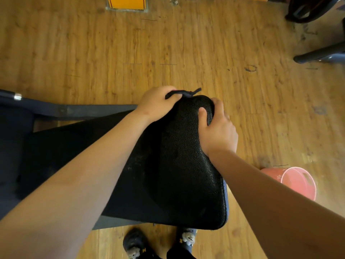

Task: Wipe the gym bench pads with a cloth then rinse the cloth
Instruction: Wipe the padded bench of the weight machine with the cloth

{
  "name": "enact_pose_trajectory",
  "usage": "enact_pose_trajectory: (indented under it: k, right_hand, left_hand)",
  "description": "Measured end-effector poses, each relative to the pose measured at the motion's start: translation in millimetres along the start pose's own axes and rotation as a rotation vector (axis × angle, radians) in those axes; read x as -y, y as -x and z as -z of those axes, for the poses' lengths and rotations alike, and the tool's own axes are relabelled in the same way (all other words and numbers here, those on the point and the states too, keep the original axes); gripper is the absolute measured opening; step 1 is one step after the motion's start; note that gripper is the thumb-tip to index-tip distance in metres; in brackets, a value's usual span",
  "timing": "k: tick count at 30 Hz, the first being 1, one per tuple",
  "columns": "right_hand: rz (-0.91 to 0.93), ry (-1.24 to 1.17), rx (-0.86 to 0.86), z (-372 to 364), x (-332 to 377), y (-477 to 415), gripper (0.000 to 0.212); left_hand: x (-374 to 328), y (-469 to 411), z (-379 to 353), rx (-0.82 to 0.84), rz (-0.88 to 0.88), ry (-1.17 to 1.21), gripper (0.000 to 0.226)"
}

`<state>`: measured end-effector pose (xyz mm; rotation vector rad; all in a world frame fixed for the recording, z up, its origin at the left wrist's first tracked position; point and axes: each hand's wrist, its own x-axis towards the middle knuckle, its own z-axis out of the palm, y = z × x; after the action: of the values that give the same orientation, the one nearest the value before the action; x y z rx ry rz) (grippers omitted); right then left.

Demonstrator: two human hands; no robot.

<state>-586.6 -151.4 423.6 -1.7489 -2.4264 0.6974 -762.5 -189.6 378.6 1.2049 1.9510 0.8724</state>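
Note:
A black textured bench pad (179, 165) fills the middle of the view, its rounded far end pointing away from me. My left hand (155, 105) grips a dark cloth (183, 93) bunched at the pad's far left corner; a strip of the cloth sticks out past my fingers. My right hand (218, 128) holds the pad's far right edge, thumb pressed on top and fingers curled round the side.
A pink bucket (296, 182) stands on the wooden floor (186, 43) to the right of the pad. The bench's dark metal frame (84, 110) runs off to the left. Other black equipment legs (317, 56) sit at the upper right. My shoes (134, 245) are below the pad.

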Motion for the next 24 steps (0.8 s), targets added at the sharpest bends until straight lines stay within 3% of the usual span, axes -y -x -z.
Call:
enact_pose_trajectory:
  k: [6, 10, 13, 15, 18, 24]
  right_hand:
    - [0.015, 0.002, -0.007, -1.3, -1.6, 0.4, 0.048]
    - [0.010, 0.012, -0.011, -0.9, -0.2, 0.5, 0.048]
    - [0.005, 0.017, -0.011, 0.3, 0.0, 0.6, 0.048]
    - [0.009, 0.022, -0.013, -0.6, -0.3, 0.4, 0.048]
    - [0.012, 0.020, -0.019, -0.9, 0.4, 0.2, 0.048]
    - [0.014, 0.016, -0.028, -1.1, 0.4, 0.0, 0.048]
  left_hand:
    - [57.0, 25.1, 22.1, -0.009, 0.158, -0.017, 0.026]
    - [41.8, 14.4, 22.5, 0.010, 0.224, 0.042, 0.036]
    - [13.6, 8.9, 12.5, 0.013, 0.144, -0.055, 0.043]
    - [25.2, 17.5, 10.4, -0.017, 0.095, -0.044, 0.037]
    - [52.4, 35.8, 14.7, -0.111, 0.073, 0.014, 0.024]
    - [49.6, 53.9, -6.4, -0.322, 0.035, -0.104, 0.025]
